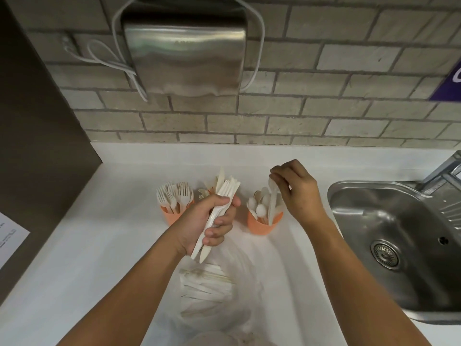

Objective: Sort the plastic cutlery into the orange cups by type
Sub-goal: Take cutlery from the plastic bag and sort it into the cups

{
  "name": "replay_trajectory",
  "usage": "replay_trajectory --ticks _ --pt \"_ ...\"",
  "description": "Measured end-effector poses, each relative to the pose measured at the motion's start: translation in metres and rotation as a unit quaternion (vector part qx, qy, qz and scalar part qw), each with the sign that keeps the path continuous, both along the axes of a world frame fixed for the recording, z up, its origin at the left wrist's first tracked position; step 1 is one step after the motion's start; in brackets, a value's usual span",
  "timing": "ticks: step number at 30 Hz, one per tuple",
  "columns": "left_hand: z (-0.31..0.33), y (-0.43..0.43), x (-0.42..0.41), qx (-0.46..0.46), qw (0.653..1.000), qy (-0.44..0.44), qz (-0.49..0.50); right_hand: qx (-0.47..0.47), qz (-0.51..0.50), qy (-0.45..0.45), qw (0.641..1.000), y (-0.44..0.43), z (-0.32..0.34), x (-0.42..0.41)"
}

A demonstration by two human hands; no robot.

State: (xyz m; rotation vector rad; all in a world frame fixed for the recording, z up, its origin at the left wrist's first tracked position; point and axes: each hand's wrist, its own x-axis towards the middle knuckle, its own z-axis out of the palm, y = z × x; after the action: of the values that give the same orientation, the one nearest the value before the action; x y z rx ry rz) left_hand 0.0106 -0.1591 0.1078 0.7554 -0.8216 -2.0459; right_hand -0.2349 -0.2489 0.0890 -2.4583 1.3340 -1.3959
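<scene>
White counter [104, 245] runs under a tiled wall, and the sorting goes on at mid-frame. At centre right the right hand [298, 189] pinches a white spoon [272, 196] by its bowl end, handle down inside the spoon cup [264, 222], an orange cup already crowded with spoons. Left of it, the left hand [210, 224] is closed round a bundle [219, 208] of mixed white cutlery, tips fanned toward the wall. Behind that fist a middle cup [208, 192] is mostly hidden; I can't tell its contents for certain. Further left stands the fork cup [175, 213], tines up. Lower centre, a clear bag [212, 290] of unsorted pieces lies on the counter. A steel sink [389, 240] fills the right edge, and a metal dispenser [184, 56] hangs at upper centre.
</scene>
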Motion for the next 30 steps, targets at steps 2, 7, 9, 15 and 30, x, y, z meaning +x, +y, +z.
replay_trajectory --ticks 2,7,9,15,30 --pt "0.005 0.000 -0.001 -0.017 1.000 -0.008 0.012 -0.026 -0.006 -0.004 1.000 0.001 -0.001 0.001" --pt "0.006 -0.001 0.001 -0.031 0.999 -0.003 0.019 -0.062 -0.021 -0.019 0.998 -0.004 0.000 0.000" --pt "0.005 -0.001 0.000 -0.033 0.999 -0.008 0.020 -0.054 -0.013 -0.005 0.998 -0.004 -0.005 0.000" --pt "0.002 0.000 -0.003 -0.058 0.997 -0.032 0.025 -0.005 -0.012 0.114 0.993 -0.003 -0.036 -0.009" --pt "-0.011 0.000 -0.019 -0.094 0.971 -0.165 0.144 0.470 0.113 -0.312 0.818 0.050 0.025 0.074"
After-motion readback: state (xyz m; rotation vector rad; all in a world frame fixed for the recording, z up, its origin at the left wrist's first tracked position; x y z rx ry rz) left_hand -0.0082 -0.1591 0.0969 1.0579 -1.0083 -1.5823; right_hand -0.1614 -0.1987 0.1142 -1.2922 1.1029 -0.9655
